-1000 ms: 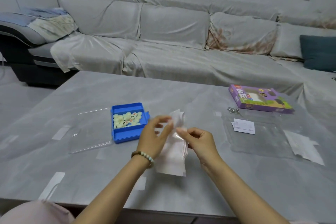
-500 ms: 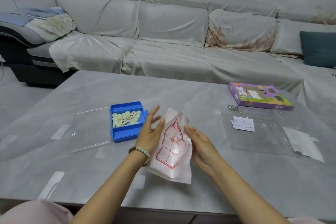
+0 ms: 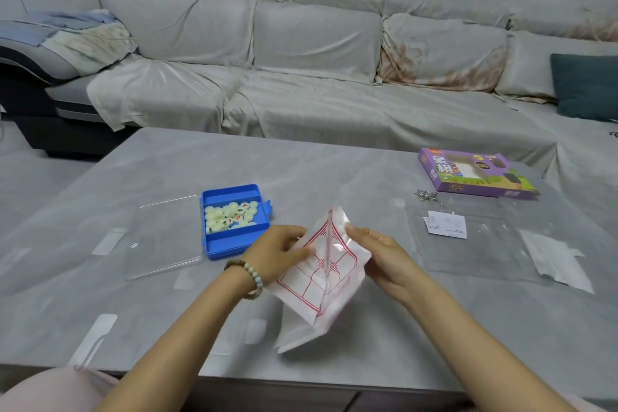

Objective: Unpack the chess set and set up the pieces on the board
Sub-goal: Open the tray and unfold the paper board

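At the left of the worktop (image 3: 167, 160) the blue case (image 3: 234, 246) lies open, its pale pieces (image 3: 229, 216) loose inside, ready for a board. Nearer us, our left hand (image 3: 277, 251) has one flap of the folded paper board (image 3: 321, 278) in a pinching grip. Our right hand (image 3: 384, 257) pinches the other flap, likely so we can spread the sheet flat.

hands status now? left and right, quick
Left hand: pinches the left side of the partly folded paper board.
Right hand: pinches the board's right side.
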